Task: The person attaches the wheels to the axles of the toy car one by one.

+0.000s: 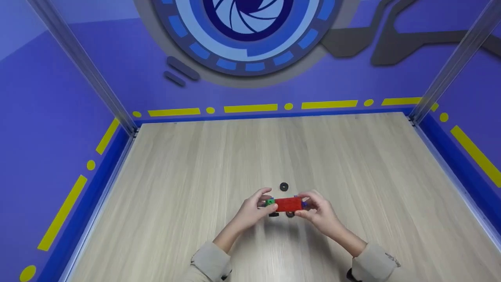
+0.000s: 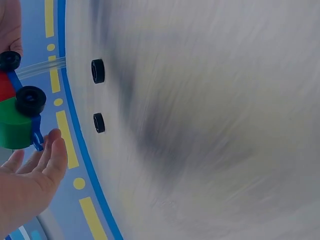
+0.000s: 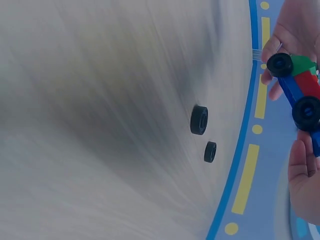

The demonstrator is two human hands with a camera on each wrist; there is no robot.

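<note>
A small toy truck (image 1: pixel 289 204) is held above the table between both hands. It has a red body, a green cab (image 2: pixel 15 125), a blue chassis (image 3: pixel 291 92) and black wheels on the side facing the wrist cameras. My left hand (image 1: pixel 252 207) grips the cab end, thumb against the edge of the red body. At the opposite end my right hand (image 1: pixel 323 215) pinches the rear between thumb and fingers. Two loose black wheels stand on the table, a nearer wheel (image 3: pixel 199 120) and a farther wheel (image 3: pixel 210 152). The truck's far side is largely hidden.
The wood-grain table (image 1: pixel 188 164) extends around the hands. Blue-purple panels (image 1: pixel 117 74) with yellow marks enclose its back and sides. Metal posts (image 1: pixel 88 70) stand at the back corners. In the head view a loose wheel (image 1: pixel 283 187) lies just beyond the truck.
</note>
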